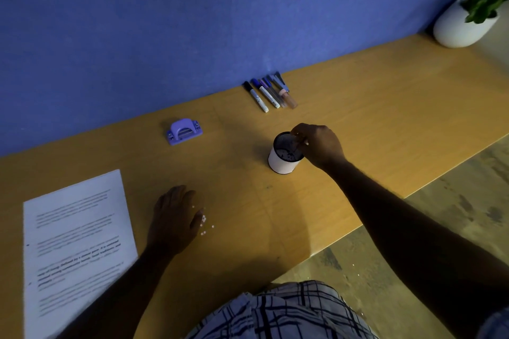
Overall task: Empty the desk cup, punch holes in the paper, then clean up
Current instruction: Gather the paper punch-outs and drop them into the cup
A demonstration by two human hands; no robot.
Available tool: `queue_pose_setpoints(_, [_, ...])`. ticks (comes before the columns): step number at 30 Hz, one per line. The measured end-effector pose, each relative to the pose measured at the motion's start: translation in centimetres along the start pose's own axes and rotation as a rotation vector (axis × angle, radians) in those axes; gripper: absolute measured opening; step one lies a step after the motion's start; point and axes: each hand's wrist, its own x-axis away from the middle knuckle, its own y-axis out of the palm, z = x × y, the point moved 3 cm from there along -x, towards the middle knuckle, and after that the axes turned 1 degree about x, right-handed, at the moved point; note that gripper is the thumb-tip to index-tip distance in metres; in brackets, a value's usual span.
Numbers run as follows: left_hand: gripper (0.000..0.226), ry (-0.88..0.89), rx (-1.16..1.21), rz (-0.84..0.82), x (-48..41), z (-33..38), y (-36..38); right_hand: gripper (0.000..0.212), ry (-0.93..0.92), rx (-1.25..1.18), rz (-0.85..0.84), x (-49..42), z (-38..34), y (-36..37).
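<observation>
A white desk cup (283, 158) with a dark mesh inside stands upright on the wooden desk (371, 124); small white specks lie on its bottom. My right hand (319, 144) hovers over the cup's right rim, fingertips pinched together above the opening; whether they hold anything is unclear. My left hand (175, 217) rests flat on the desk, palm down, beside a scatter of small white paper dots (205, 224). A printed paper sheet (77, 239) lies at the front left. The purple hole punch (184, 131) sits near the wall.
A row of markers and pens (271, 93) lies by the blue wall (165, 22) behind the cup. A white plant pot (462, 25) stands at the far right corner. The desk's front edge runs diagonally at right, with floor beyond.
</observation>
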Motion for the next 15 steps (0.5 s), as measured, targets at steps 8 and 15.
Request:
queue_pose_setpoints(8, [0.073, -0.073, 0.033, -0.017, 2.6, -2.3, 0.4, 0.032, 0.079, 0.014, -0.048, 0.1, -0.8, -0.4])
queue_pose_setpoints(15, [0.074, -0.054, 0.023, -0.028, 3.6, -2.6, 0.6, 0.036, 0.066, 0.067, -0.006, 0.1, -1.5, -0.8])
